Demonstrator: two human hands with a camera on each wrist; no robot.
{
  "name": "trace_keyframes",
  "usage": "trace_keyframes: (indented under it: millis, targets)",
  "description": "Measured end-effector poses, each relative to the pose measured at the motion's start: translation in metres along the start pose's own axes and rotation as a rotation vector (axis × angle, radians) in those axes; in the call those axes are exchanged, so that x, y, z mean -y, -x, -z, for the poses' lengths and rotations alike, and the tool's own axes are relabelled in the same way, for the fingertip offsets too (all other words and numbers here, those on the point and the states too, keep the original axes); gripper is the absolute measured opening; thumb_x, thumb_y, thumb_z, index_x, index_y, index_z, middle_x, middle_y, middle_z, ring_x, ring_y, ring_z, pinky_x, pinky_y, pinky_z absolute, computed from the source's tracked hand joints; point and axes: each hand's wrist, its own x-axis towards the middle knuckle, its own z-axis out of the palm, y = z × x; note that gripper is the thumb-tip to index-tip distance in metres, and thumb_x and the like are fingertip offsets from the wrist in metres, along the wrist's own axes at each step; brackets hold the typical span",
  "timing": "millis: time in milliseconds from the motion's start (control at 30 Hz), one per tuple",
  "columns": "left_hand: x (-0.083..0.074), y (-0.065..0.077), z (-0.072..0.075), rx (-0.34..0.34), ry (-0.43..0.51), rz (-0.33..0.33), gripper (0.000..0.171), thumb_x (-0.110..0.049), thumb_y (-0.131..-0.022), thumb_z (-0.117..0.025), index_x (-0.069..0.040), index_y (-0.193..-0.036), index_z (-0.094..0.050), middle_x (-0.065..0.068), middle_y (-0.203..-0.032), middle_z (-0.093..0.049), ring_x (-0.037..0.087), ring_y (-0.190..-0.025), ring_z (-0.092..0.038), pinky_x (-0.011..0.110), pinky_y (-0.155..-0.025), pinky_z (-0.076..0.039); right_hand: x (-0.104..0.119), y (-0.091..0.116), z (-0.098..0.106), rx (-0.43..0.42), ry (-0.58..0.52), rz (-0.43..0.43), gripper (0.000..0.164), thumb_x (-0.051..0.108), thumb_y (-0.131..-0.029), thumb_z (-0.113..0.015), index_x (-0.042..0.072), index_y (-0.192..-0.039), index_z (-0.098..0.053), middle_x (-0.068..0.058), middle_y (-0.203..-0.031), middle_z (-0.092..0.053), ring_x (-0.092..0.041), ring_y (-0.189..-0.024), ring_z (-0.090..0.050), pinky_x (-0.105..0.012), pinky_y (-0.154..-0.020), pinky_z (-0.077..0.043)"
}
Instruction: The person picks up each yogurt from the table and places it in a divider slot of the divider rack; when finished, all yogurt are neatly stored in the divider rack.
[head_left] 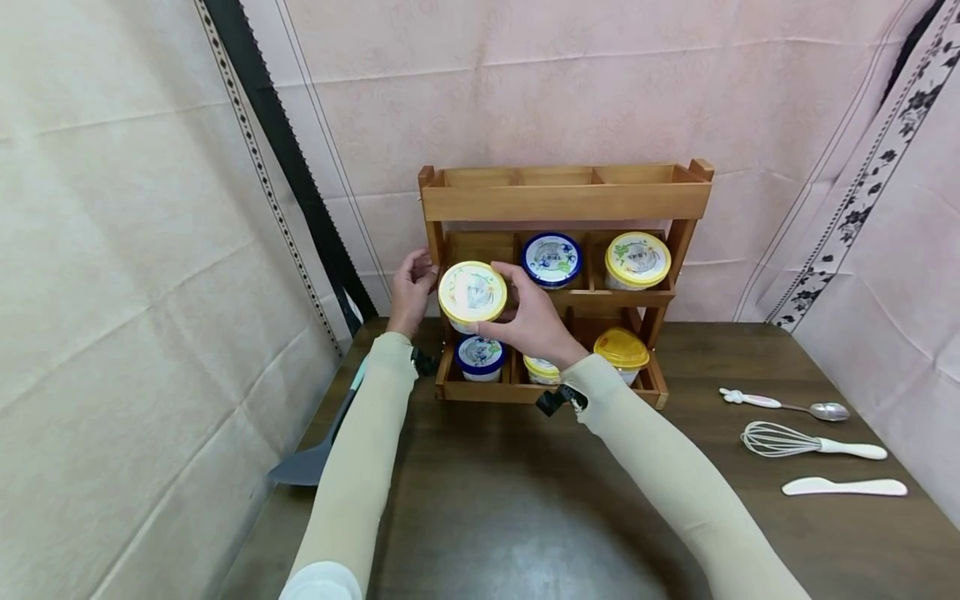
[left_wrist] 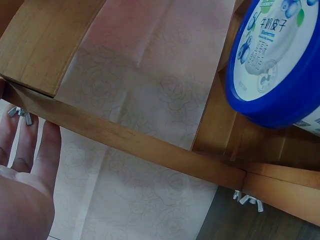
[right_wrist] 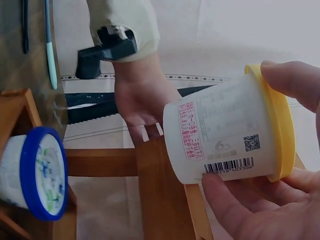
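Observation:
My right hand [head_left: 536, 325] grips a white tub with a yellow lid [head_left: 472, 292], thumb and fingers around it. It is held in front of the left part of the wooden rack [head_left: 566, 202], lid toward the head camera. The right wrist view shows the tub's barcode side [right_wrist: 225, 135] and yellow rim. At the rack's left side post, my left hand [head_left: 412, 287] holds on, its fingers [left_wrist: 47, 150] reaching behind the wood near a wing nut. A blue-lidded tub [head_left: 552, 260] and a yellow-lidded tub [head_left: 637, 260] stand on the middle tier.
The bottom tier holds a blue-lidded tub [head_left: 481, 357], a partly hidden yellow-lidded tub [head_left: 542, 371] and a deeper-yellow-lidded tub [head_left: 621, 348]. A spoon [head_left: 828, 412], whisk [head_left: 780, 439] and white knife [head_left: 843, 487] lie right. A grey spatula [head_left: 303, 467] lies left, beside the cloth wall.

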Motion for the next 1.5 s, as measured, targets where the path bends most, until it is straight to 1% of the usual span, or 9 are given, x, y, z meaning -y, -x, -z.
trace_keyframes:
  millis: [200, 400, 533, 700, 833, 933, 1200, 1367, 1500]
  targets:
    - [0.001, 0.001, 0.002, 0.013, 0.023, -0.008, 0.042, -0.018, -0.106, -0.066, -0.021, -0.147, -0.058, 0.008, -0.138, -0.059, 0.021, -0.125, -0.058, 0.040, -0.106, -0.057, 0.002, -0.015, 0.001, -0.066, 0.010, 0.025, 0.102, 0.035, -0.080, -0.094, 0.019, -0.161, -0.034, -0.005, -0.151, -0.051, -0.023, -0.128, -0.062, -0.040, -0.099, -0.061]
    - [0.004, 0.007, 0.005, 0.014, 0.006, 0.005, 0.041, -0.016, -0.106, -0.064, -0.025, -0.146, -0.059, 0.006, -0.138, -0.059, 0.022, -0.125, -0.058, 0.041, -0.108, -0.056, 0.001, -0.025, -0.008, -0.117, -0.015, 0.004, 0.101, 0.031, -0.082, -0.094, 0.021, -0.161, -0.032, -0.004, -0.151, -0.050, -0.020, -0.132, -0.060, -0.036, -0.103, -0.059]
    - [0.005, 0.008, 0.005, 0.017, 0.004, 0.007, 0.040, -0.018, -0.106, -0.064, -0.025, -0.146, -0.059, 0.006, -0.138, -0.059, 0.022, -0.126, -0.058, 0.042, -0.109, -0.055, 0.000, -0.035, -0.014, -0.166, 0.009, 0.007, 0.101, 0.029, -0.083, -0.093, 0.019, -0.162, -0.031, -0.006, -0.153, -0.048, -0.021, -0.134, -0.058, -0.037, -0.106, -0.057]
    - [0.005, 0.007, 0.006, 0.015, 0.002, 0.002, 0.039, -0.021, -0.107, -0.065, -0.026, -0.145, -0.060, 0.006, -0.137, -0.060, 0.023, -0.126, -0.058, 0.043, -0.110, -0.055, -0.001, -0.049, -0.018, -0.202, 0.090, 0.004, 0.100, 0.033, -0.084, -0.092, 0.015, -0.162, -0.032, -0.009, -0.155, -0.046, -0.024, -0.137, -0.052, -0.041, -0.112, -0.053]
    - [0.005, 0.008, 0.006, 0.017, -0.004, -0.005, 0.040, -0.023, -0.107, -0.065, -0.027, -0.146, -0.059, 0.005, -0.138, -0.060, 0.023, -0.126, -0.058, 0.044, -0.110, -0.054, -0.003, -0.055, -0.021, -0.207, 0.174, -0.028, 0.099, 0.037, -0.085, -0.090, 0.014, -0.162, -0.033, -0.011, -0.155, -0.047, -0.028, -0.138, -0.049, -0.047, -0.119, -0.045]
    - [0.004, 0.007, 0.005, 0.018, -0.005, -0.014, 0.040, -0.024, -0.106, -0.065, -0.027, -0.146, -0.059, 0.006, -0.139, -0.060, 0.023, -0.127, -0.058, 0.045, -0.110, -0.054, -0.006, -0.059, -0.021, -0.207, 0.216, -0.050, 0.098, 0.039, -0.086, -0.089, 0.014, -0.162, -0.033, -0.011, -0.153, -0.048, -0.028, -0.137, -0.049, -0.050, -0.121, -0.042]
    - [0.006, 0.008, 0.007, 0.023, -0.006, -0.012, 0.039, -0.022, -0.107, -0.065, -0.025, -0.146, -0.059, 0.007, -0.139, -0.061, 0.024, -0.126, -0.059, 0.045, -0.109, -0.055, -0.015, -0.063, -0.026, -0.186, 0.272, -0.088, 0.097, 0.039, -0.087, -0.088, 0.011, -0.161, -0.033, -0.014, -0.148, -0.050, -0.030, -0.134, -0.050, -0.050, -0.117, -0.045]
    - [0.008, 0.007, 0.010, 0.015, -0.013, -0.015, 0.040, -0.022, -0.107, -0.065, -0.024, -0.146, -0.059, 0.008, -0.140, -0.060, 0.025, -0.127, -0.058, 0.045, -0.109, -0.055, -0.017, -0.069, -0.030, -0.166, 0.326, -0.099, 0.099, 0.039, -0.089, -0.086, 0.007, -0.164, -0.031, -0.018, -0.151, -0.051, -0.034, -0.137, -0.050, -0.049, -0.118, -0.044]
    - [0.008, 0.006, 0.011, 0.004, -0.022, -0.012, 0.041, -0.021, -0.107, -0.065, -0.024, -0.147, -0.058, 0.009, -0.140, -0.060, 0.025, -0.126, -0.058, 0.045, -0.110, -0.055, -0.018, -0.073, -0.032, -0.152, 0.337, -0.110, 0.101, 0.039, -0.090, -0.085, 0.006, -0.165, -0.027, -0.019, -0.153, -0.050, -0.035, -0.139, -0.049, -0.050, -0.120, -0.043]
